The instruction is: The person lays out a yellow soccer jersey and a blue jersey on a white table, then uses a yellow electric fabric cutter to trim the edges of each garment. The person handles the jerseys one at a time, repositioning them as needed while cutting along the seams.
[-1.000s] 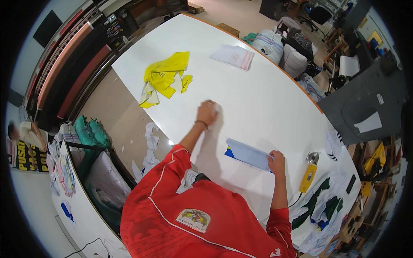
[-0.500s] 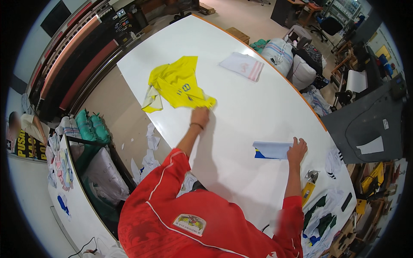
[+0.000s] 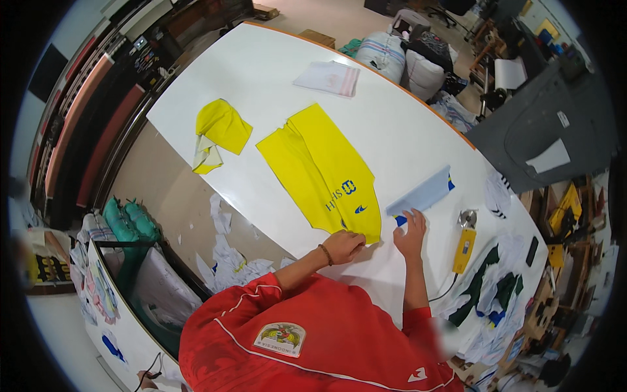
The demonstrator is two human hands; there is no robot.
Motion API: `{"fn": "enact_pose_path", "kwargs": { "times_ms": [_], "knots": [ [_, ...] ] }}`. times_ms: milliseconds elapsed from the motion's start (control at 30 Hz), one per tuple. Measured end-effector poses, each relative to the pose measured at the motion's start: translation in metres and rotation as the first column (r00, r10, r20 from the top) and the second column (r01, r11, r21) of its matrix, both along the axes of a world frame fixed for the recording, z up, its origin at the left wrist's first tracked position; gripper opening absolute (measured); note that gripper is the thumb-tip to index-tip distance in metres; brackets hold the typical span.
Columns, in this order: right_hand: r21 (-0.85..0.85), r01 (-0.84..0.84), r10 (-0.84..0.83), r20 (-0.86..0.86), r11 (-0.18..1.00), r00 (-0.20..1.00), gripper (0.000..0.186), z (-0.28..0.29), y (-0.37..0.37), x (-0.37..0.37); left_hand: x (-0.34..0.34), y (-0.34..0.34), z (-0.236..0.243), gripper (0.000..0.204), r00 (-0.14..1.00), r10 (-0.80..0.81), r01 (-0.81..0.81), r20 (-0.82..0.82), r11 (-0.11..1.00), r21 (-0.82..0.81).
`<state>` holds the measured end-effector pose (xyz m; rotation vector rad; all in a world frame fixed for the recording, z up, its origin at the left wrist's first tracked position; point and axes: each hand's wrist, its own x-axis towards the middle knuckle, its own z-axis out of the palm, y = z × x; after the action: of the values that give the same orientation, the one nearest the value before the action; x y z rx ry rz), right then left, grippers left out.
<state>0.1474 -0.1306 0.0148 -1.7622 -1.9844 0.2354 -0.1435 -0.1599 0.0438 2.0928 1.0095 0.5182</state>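
A yellow fabric panel (image 3: 320,166) with blue print lies spread on the white table, folded along part of its length. My left hand (image 3: 344,247) is closed on its near edge, fingers bent over the cloth. To the right my right hand (image 3: 410,234) has its fingers apart, with the fingertips at the near end of a folded pale blue fabric piece (image 3: 421,191). Blue patches show at both ends of that piece. Farther left on the table sits a crumpled yellow fabric piece (image 3: 223,125) with its white underside partly turned up.
A yellow electric cutter (image 3: 464,242) with a round metal head lies right of my right hand, its cord trailing nearer. Fabric scraps (image 3: 499,294) and a black phone (image 3: 532,251) are at the right end. A folded white cloth (image 3: 328,78) lies at the far edge of the white table (image 3: 274,52).
My left hand has pulled the yellow panel nearer and rightward, separating it from the other yellow piece. The pale blue piece has turned at an angle, and my right hand has moved to its near end.
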Motion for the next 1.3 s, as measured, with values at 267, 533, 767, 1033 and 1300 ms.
{"fn": "enact_pose_path", "kwargs": {
  "times_ms": [267,533,767,1033,1300],
  "knots": [
    [-0.034,-0.287,0.270,-0.253,0.957,0.929,0.049,0.006,-0.083,-0.028,-0.018,0.024,-0.011,0.033,0.975,0.041,-0.047,0.218,0.999,0.020],
    [-0.081,-0.034,0.020,-0.173,0.996,0.985,0.037,0.021,-0.124,-0.019,-0.175,0.108,-0.051,0.035,0.523,0.831,-0.678,-0.189,0.540,0.499],
    [-0.178,-0.226,0.111,-0.499,0.958,0.860,0.031,0.041,-0.130,-0.071,-0.185,0.032,-0.037,0.033,0.669,0.685,-0.704,-0.287,0.709,0.050],
    [0.021,-0.398,0.281,-0.741,0.917,0.610,0.057,0.081,-0.139,-0.172,-0.073,-0.095,0.075,0.032,0.901,0.391,-0.343,0.187,0.907,-0.244],
    [0.160,-0.459,0.406,-0.758,0.874,0.510,0.033,0.176,-0.116,-0.150,-0.084,-0.079,0.026,0.059,0.964,0.255,-0.247,-0.072,0.963,0.112]
  ]
}}
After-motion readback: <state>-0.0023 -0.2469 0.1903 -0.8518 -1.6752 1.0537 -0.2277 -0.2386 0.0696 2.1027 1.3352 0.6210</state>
